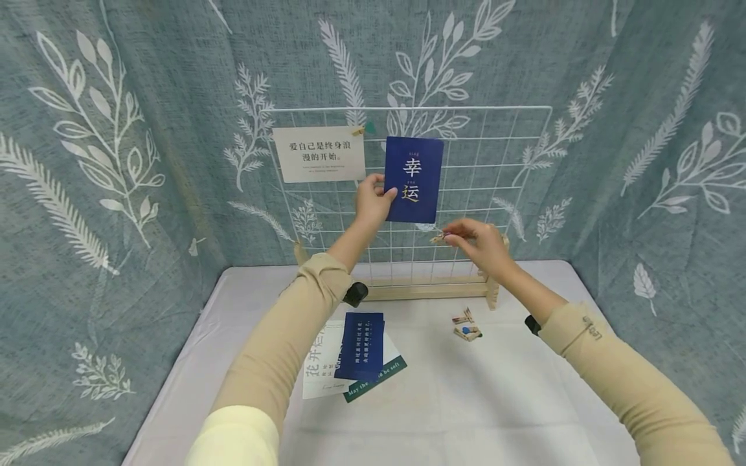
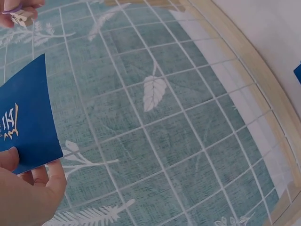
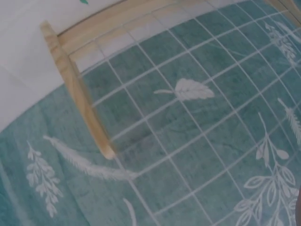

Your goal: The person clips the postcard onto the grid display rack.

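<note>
My left hand (image 1: 373, 202) pinches a dark blue card (image 1: 428, 171) at its lower left edge, thumb in front and fingers behind. The card stands upright before a white wire grid (image 1: 495, 107), its large white and gold characters facing me. Lower and to the right, my right hand (image 1: 482, 244) pinches a small wooden clothespin (image 2: 22, 19) between thumb and fingertips. Left of the blue card, a white card (image 1: 320, 155) with dark characters hangs on the grid, with a clothespin (image 1: 358, 131) at its top right corner.
A wooden base (image 1: 419, 291) supports the grid on the white-covered table (image 1: 513, 414). Overlapping blue (image 1: 362, 343), white and green cards lie at the front left. Several loose clothespins (image 1: 468, 332) sit right of them. A patterned teal cloth (image 1: 175, 129) surrounds the table.
</note>
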Available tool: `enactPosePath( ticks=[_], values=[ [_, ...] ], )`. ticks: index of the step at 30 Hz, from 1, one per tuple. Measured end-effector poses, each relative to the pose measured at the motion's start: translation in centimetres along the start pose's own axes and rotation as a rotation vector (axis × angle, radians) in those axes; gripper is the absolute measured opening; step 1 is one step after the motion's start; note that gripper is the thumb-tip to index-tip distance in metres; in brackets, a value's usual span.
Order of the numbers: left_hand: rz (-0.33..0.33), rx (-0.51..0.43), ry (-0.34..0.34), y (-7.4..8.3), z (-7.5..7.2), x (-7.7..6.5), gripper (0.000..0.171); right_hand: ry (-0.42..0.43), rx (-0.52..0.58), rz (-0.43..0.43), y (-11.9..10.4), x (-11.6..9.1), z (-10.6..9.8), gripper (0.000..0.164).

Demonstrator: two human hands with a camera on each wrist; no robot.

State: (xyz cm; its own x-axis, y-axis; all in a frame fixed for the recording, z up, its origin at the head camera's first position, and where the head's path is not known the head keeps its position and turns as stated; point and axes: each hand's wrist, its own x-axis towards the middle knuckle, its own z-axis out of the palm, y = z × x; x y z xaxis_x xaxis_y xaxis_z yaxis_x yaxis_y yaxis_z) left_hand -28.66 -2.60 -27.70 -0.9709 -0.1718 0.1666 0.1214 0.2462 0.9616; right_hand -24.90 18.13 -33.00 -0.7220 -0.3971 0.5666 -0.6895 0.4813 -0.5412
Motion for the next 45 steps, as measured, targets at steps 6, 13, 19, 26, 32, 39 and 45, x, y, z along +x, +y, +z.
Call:
enactPosePath(
  ticks=[6, 13, 19, 26, 32, 39, 45],
  values=[
    [-0.003, 0.004, 0.011, 0.7, -0.1, 0.1, 0.029, 0.022, 0.072, 0.07, -0.2, 1.4, -0.6, 0.017],
    [-0.011, 0.016, -0.008, 1.2, -0.2, 0.4, 0.028, 0.069, 0.168, 0.169, -0.5, 2.9, -1.7, 0.021],
    [-0.001, 0.007, -0.033, 1.8, -0.2, 1.0, 0.028, 0.121, 0.161, 0.174, -0.9, 4.2, -2.6, 0.023],
    [-0.004, 0.003, -0.048, 1.9, -0.3, 1.4, 0.029, 0.166, 0.17, 0.142, -1.2, 6.1, -3.9, 0.021],
    [-0.009, -0.011, -0.074, 2.1, -0.2, 1.6, 0.028, 0.235, 0.182, 0.143, -1.5, 7.6, -4.8, 0.021],
    [-0.002, 0.024, -0.066, 2.6, 0.3, 1.9, 0.029, 0.379, 0.309, 0.161, -2.0, 9.5, -5.7, 0.022],
    [0.003, 0.034, -0.045, 2.7, 0.8, 2.1, 0.027, 0.443, 0.309, 0.196, -2.3, 10.6, -6.4, 0.022]
  ],
)
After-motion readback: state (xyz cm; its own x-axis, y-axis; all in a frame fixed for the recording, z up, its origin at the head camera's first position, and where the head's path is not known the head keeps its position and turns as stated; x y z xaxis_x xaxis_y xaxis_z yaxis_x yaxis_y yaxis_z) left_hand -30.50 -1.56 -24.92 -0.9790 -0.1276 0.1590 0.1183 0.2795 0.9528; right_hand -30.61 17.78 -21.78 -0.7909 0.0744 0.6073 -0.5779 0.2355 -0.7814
